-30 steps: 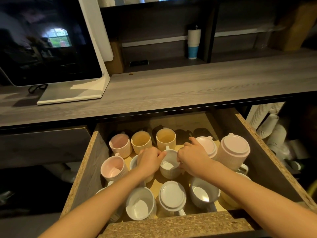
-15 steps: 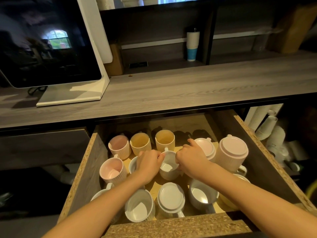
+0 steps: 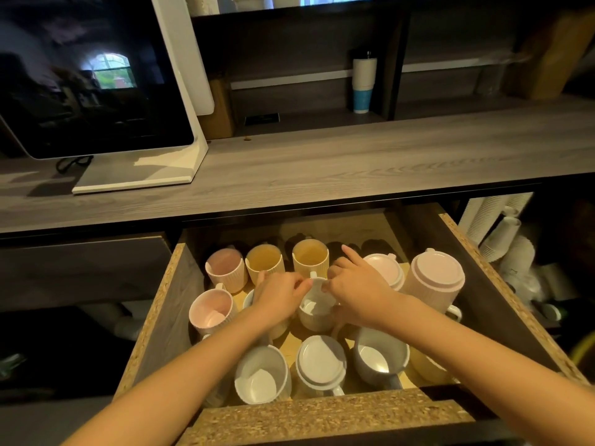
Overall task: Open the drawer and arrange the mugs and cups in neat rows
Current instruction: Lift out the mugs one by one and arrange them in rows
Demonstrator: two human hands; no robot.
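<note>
Below the grey wood-grain bench [image 3: 322, 162], the chipboard-edged drawer [image 3: 322, 416] stands pulled out, so opening is done and the sorting step looks to be in hand; a monitor [image 3: 90, 78] sits on the bench at the left, a tall white-and-blue tumbler [image 3: 363, 85] stands on the dark shelf behind, and stacks of paper cups [image 3: 502, 233] lie to the right of the drawer; inside, a back row of one pink cup [image 3: 225, 268] and two yellow cups [image 3: 264, 260] is already lined up, a tall lidded pink jug [image 3: 434, 281] stands at the right, and white mugs, some lidded, sit loosely along the front; both hands meet over a small white mug [image 3: 314, 309] in the middle; the left hand [image 3: 278, 299] curls closed at its rim and the right hand [image 3: 357, 291] closes round its far side, forefinger raised; next, I judge, the mug wants shifting into line behind the front row, without knocking its close neighbours.
</note>
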